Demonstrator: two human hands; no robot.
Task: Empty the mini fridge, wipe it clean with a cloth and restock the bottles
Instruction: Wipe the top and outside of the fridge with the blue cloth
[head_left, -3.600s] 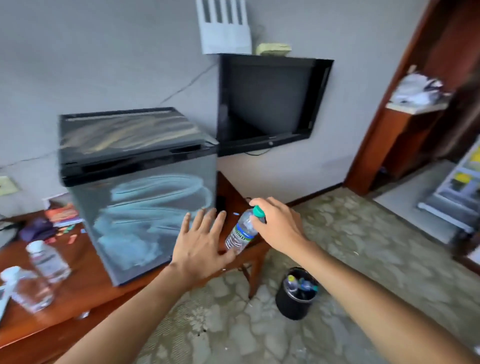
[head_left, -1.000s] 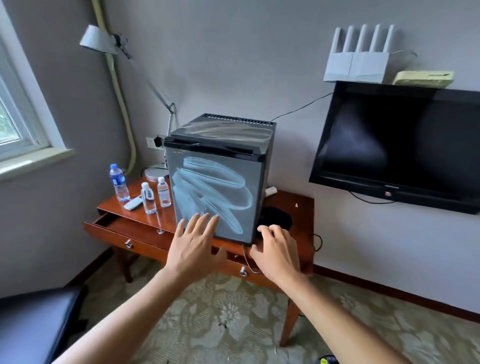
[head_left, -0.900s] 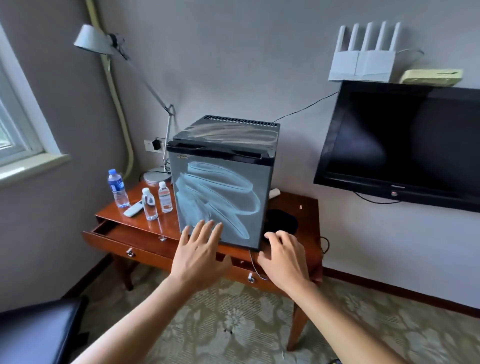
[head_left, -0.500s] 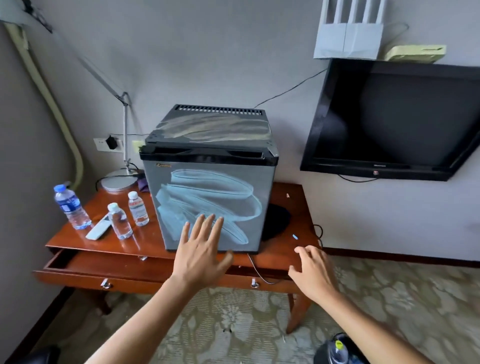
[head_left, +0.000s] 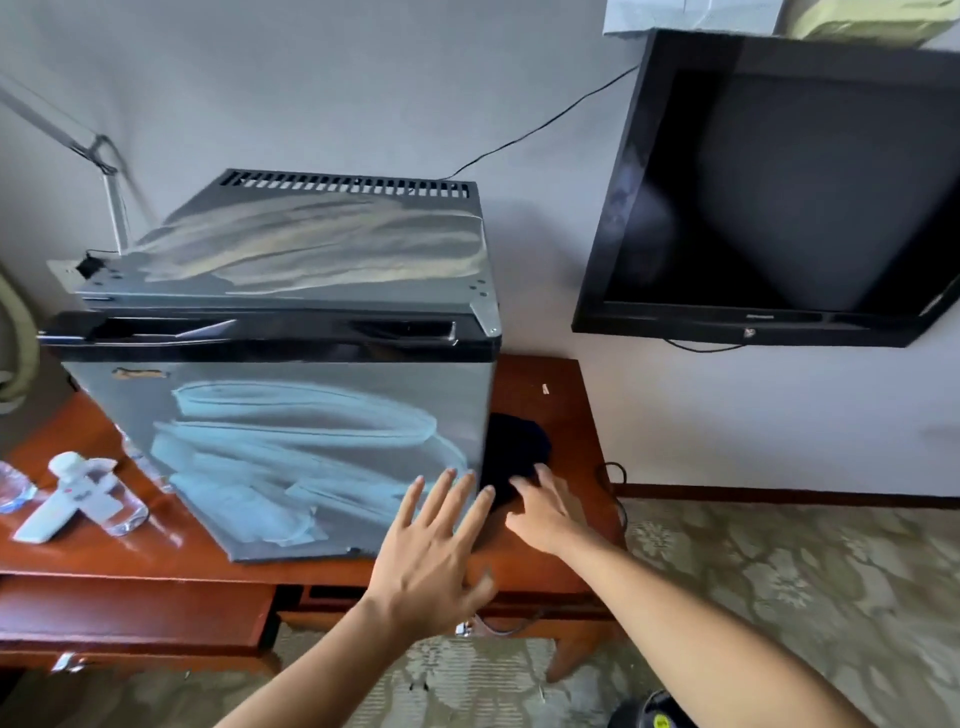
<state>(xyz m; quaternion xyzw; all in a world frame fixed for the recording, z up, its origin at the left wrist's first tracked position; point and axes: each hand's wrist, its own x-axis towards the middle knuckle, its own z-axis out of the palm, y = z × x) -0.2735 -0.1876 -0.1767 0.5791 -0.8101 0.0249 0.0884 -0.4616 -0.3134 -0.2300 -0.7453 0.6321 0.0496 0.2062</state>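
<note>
The black mini fridge (head_left: 291, 364) stands on the wooden desk (head_left: 545, 405) with its door closed and wipe streaks on the door and top. A dark cloth (head_left: 514, 452) lies on the desk to the right of the fridge. My right hand (head_left: 545, 512) hovers with spread fingers at the cloth's near edge and holds nothing. My left hand (head_left: 431, 551) is open, fingers spread, in front of the fridge door's lower right corner. A small clear water bottle (head_left: 98, 493) with a white cap stands left of the fridge, and another bottle (head_left: 13, 488) shows at the left edge.
A white remote (head_left: 44, 519) lies by the bottles. The desk drawer (head_left: 130, 618) at the front left is pulled out. A black TV (head_left: 779, 192) hangs on the wall to the right. A lamp arm (head_left: 109, 197) rises behind the fridge. A black bin (head_left: 649, 714) sits on the patterned floor.
The view has drawn closer to the fridge. My right hand moved forward and left onto the desk beside the dark cloth. My left hand shifted toward the door's lower right corner.
</note>
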